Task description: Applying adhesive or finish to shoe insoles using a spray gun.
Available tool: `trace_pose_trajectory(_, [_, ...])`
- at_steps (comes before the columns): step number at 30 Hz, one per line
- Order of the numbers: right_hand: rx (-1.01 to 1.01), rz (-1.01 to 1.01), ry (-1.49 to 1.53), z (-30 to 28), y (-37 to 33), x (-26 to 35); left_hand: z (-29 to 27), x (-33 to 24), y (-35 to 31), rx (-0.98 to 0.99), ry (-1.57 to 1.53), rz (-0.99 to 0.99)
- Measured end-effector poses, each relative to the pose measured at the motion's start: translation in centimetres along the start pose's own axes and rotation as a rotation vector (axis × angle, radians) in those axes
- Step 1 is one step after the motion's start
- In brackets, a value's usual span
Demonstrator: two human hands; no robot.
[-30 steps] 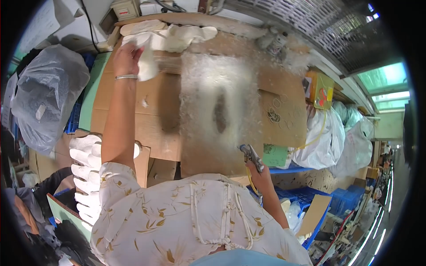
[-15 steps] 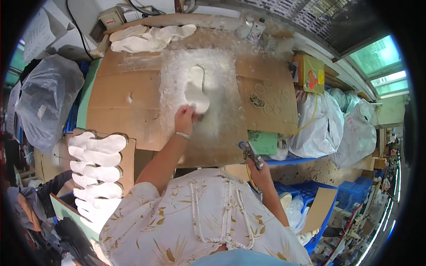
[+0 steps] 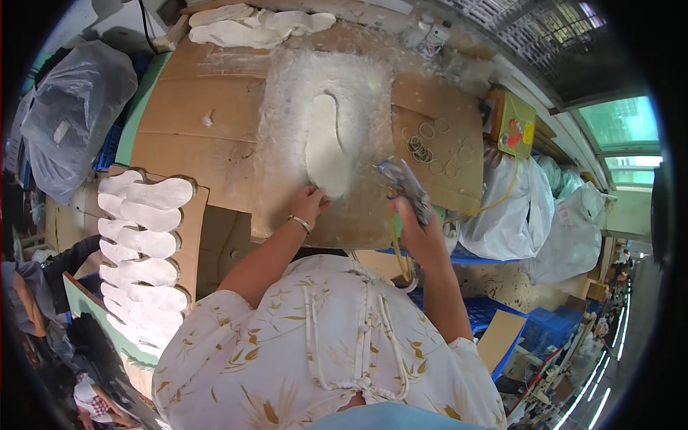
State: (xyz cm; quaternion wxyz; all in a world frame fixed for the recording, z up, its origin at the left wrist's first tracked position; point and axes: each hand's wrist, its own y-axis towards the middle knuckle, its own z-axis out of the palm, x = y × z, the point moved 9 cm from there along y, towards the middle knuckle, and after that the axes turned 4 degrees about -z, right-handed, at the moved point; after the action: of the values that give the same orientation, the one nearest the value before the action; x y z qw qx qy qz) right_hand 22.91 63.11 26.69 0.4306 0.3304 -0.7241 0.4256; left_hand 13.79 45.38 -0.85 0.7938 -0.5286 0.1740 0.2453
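Note:
A white, sole-shaped insole (image 3: 326, 147) lies lengthwise on a whitened, coated patch (image 3: 365, 93) in the middle of the cardboard work surface. My left hand (image 3: 309, 204) is at its near end, fingers pinched together at the edge. To the right, my right hand (image 3: 423, 236) grips a metal spray gun (image 3: 407, 183), whose nozzle points forward and left over the board near the insole. The gun is slightly smeared by motion. From it a yellowish hose (image 3: 401, 265) hangs down in front of me.
Several white insoles (image 3: 150, 229) overlap on a board at the left; more insoles (image 3: 258, 30) lie along the back edge. Loose rings (image 3: 419, 150) sit on the cardboard at right. Clear bottles (image 3: 433, 39) stand at the back. Plastic bags (image 3: 505, 215) and blue crates (image 3: 555, 326) fill the right side.
My right hand has brought the spray gun up and forward, closer to the insole. The insole now lies straighter, with my left hand still at its near end. The view has shifted slightly.

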Motion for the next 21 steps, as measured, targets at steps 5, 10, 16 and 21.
trace_pose_trajectory(5, [0.037, -0.235, -0.153, 5.0, 5.1, 3.3, -0.4, -0.6, 0.0, -0.049, 0.181, 0.014])
trace_pose_trajectory(10, [0.043, -0.286, -0.213, 7.2, 8.5, 3.5, -0.6, -0.7, 0.4, -0.058, 0.177, 0.013])
trace_pose_trajectory(16, [-0.058, -0.261, -0.206, 7.1, 11.1, 3.3, -0.6, -0.7, 0.7, -0.060, 0.149, -0.010])
trace_pose_trajectory(21, [-0.052, -0.275, -0.256, 7.3, 11.4, 3.6, -0.9, -0.2, 1.1, -0.072, 0.193, -0.012])
